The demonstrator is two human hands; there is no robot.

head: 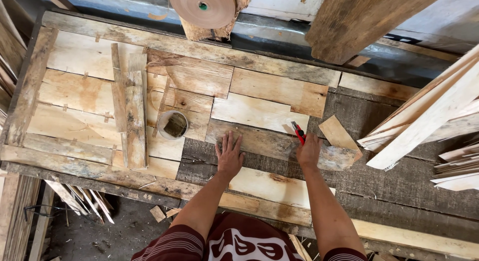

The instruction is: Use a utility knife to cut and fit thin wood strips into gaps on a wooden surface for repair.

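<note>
At frame centre, a veneer strip (pixel 269 144) is pinned by the left hand (pixel 229 159) (fingers spread flat); a red utility knife (pixel 298 132) is gripped by the right hand (pixel 308 152), mid-trim, so steady pressure seems needed.

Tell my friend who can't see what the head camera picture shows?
A person's left hand presses flat on a wood sheet on a workbench, while the right hand holds a red knife at it. A small tub sits to the left, and a paper roll hangs above.
</note>
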